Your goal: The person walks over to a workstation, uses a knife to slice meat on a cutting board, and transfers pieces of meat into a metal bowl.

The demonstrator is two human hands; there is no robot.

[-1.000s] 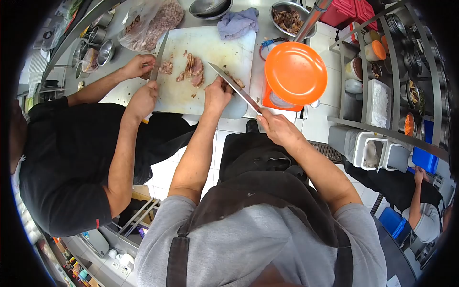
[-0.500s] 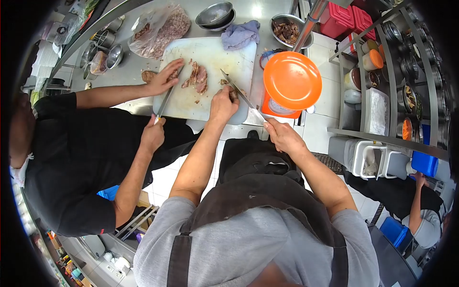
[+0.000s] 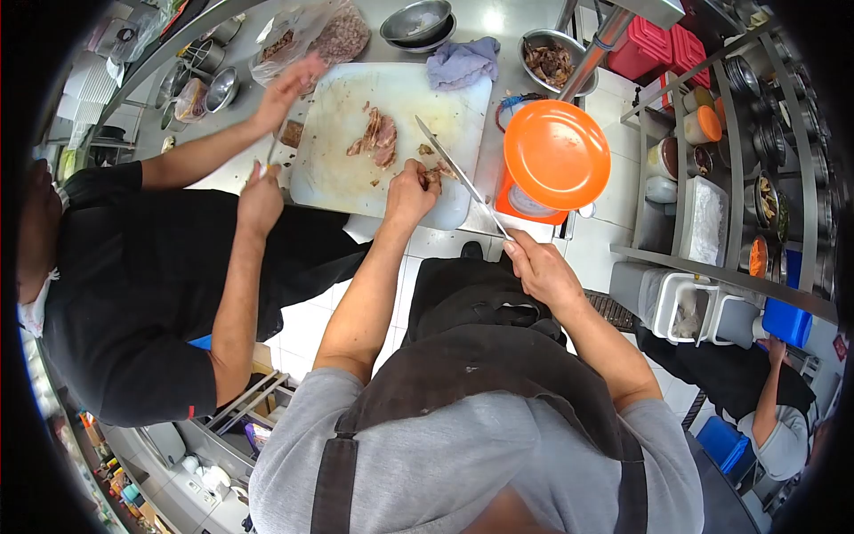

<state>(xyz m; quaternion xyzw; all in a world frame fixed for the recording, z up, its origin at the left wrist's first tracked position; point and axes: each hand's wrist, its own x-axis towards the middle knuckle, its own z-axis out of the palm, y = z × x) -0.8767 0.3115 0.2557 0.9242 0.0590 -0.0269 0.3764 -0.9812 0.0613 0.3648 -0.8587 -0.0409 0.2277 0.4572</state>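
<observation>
My left hand [image 3: 413, 190] is closed on a small piece of cooked meat [image 3: 431, 181] at the lower right of the white cutting board [image 3: 334, 100]. Wrapped round the handle of a long knife [image 3: 455, 167], my right hand [image 3: 544, 270] is beyond the board's near right corner. The blade slants up and left over the board, above small meat scraps [image 3: 425, 149]. A larger torn piece of meat [image 3: 382, 139] lies mid-board. Right of the board, an orange plate [image 3: 558, 153] tops an orange scale [image 3: 529, 204].
A co-worker's raised hand [image 3: 286, 87] and knife hand [image 3: 261, 198] are at the board's left. Behind it are a bag of meat [image 3: 338, 34], metal bowls [image 3: 416, 21] and a cloth [image 3: 463, 64]. A bowl of meat [image 3: 549, 62] stands near a metal post [image 3: 605, 36].
My knife's blade has swung away from my left hand, which still pinches meat. The co-worker's hands and knife have moved left off the board. The view has shifted slightly.
</observation>
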